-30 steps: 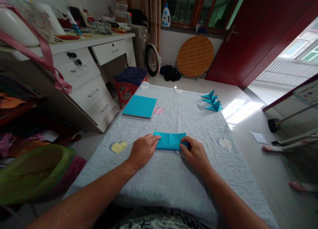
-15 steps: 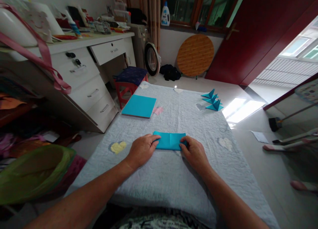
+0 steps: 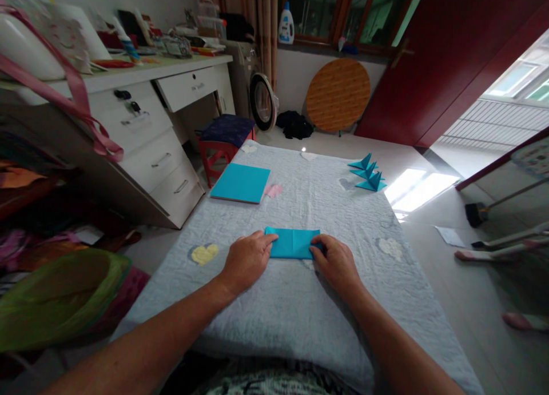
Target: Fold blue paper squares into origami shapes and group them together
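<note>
A sheet of blue paper [image 3: 293, 244], folded into a wide rectangle with a crease down its middle, lies on the cloth-covered table [image 3: 300, 320]. My left hand [image 3: 247, 259] grips its left end, thumb and fingers closed at the edge. At the right end, my right hand [image 3: 337, 260] pinches the paper between thumb and curled fingers. Beyond my left hand rests a stack of blue paper [image 3: 241, 183]. Several folded blue paper figures [image 3: 369, 174] with pointed tips stand in a row at the far right of the table.
To the left are a white desk [image 3: 146, 138] with drawers and a green-lined bin [image 3: 64, 298]. A red stool [image 3: 223, 146] stands past the table's far left corner, near a washing machine [image 3: 246, 63] with its door open. A round wooden board [image 3: 338, 95] leans against the back wall.
My left thumb has shifted slightly at the paper's left end. The paper and my right hand look almost the same.
</note>
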A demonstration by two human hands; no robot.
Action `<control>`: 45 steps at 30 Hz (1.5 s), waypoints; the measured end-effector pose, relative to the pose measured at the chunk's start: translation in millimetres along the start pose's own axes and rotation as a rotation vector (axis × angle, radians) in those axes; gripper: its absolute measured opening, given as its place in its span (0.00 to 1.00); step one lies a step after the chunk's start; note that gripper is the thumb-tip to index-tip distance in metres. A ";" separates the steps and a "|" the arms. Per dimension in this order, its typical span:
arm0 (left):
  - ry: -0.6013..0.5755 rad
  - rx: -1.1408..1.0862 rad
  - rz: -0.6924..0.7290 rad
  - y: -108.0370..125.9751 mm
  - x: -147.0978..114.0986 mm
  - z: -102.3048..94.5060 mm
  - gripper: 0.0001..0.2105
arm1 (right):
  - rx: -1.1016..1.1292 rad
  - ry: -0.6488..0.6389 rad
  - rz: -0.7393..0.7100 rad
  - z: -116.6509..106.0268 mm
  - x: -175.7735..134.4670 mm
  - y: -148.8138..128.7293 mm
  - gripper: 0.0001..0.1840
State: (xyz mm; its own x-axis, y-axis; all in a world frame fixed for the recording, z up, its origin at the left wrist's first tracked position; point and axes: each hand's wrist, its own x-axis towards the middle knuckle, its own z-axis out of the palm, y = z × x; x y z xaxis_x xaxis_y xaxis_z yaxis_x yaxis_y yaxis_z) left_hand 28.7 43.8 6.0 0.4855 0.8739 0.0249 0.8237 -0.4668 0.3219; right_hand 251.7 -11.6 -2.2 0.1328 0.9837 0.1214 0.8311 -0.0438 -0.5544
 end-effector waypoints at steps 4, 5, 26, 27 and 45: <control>0.005 0.027 0.003 0.8 -0.1 -0.4 0.15 | 0.000 0.009 -0.015 0.6 0.0 0.6 0.08; 0.006 0.034 0.004 0.9 -0.2 -0.5 0.15 | -0.001 0.009 -0.021 0.7 0.1 0.9 0.08; 0.032 0.113 0.030 1.3 -1.3 2.7 0.16 | -0.008 -0.029 -0.023 -0.9 0.9 1.1 0.10; 0.032 0.121 0.033 1.3 -1.6 2.7 0.16 | -0.009 -0.027 -0.024 -1.0 0.9 0.8 0.10; 0.051 0.285 0.490 1.0 0.8 9.3 0.21 | -0.016 -0.015 -0.019 -2.1 1.5 -1.2 0.10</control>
State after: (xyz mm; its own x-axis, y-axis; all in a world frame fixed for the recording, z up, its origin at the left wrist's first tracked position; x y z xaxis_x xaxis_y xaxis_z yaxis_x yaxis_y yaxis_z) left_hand 32.7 42.8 -2.5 0.8218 0.5483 0.1553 0.5559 -0.8313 -0.0067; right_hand 252.0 -10.5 0.4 0.1087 0.9869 0.1195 0.8420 -0.0275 -0.5388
